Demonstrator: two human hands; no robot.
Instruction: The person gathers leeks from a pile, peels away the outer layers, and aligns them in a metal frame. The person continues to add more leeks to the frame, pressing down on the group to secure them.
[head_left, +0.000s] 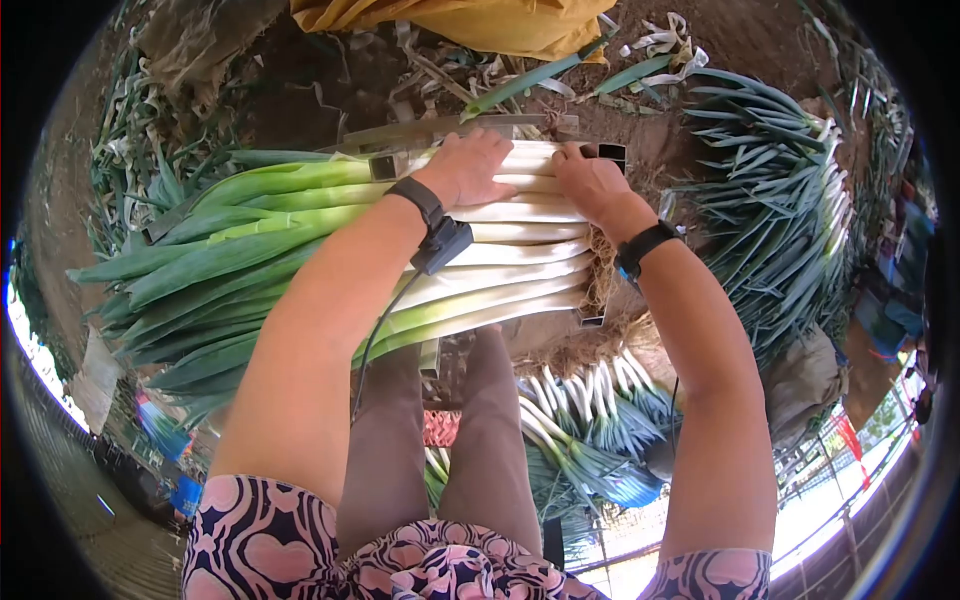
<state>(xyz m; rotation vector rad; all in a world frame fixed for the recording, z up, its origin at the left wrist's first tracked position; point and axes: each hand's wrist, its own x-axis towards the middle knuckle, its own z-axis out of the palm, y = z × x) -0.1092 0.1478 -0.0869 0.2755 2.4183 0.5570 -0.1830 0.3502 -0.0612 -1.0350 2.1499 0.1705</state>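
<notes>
Dirt ground (pixel 655 130) is strewn with leaf scraps, bounded lower left by a ribbed wall (pixel 60 470). Leeks (pixel 535 252) are laid crosswise within a metal frame (pixel 385 168). White stalks are touched by the left hand (pixel 468 168), fingers apart; by the root ends, the right hand (pixel 590 182) is curled, whether clamped cannot be told.

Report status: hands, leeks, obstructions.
Left hand resting on leeks. Right hand near their root ends. Leeks lying side by side. No obstruction visible.
</notes>
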